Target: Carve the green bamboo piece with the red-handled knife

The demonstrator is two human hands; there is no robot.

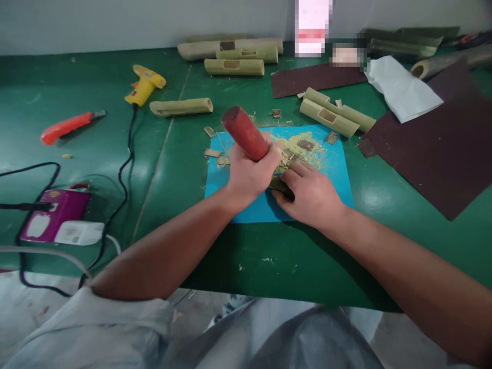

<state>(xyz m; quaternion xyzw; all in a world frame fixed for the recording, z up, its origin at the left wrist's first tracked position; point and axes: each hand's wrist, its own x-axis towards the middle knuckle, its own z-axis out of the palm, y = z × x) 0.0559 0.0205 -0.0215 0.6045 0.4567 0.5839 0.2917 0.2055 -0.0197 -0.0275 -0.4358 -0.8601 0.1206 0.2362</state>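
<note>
My left hand [251, 177] is wrapped round a tool's thick red handle [246, 134], which tilts up and to the left. The tool's working end is hidden behind the fingers. Close beside it, my right hand [313, 192] grips a greenish bamboo piece [282, 187] low over a blue sheet [334, 197]. Most of that piece is covered by the hands. Pale shavings [307, 141] and small brown chips [212, 152] lie scattered on the sheet and around its edges.
Cut bamboo tubes [234, 67] lie along the back and right. A yellow glue gun [145, 86], an orange utility knife [71, 127] and a purple power strip [57, 212] with cables are on the left. Brown sheets [442, 148] and a white tissue [403, 89] lie at right.
</note>
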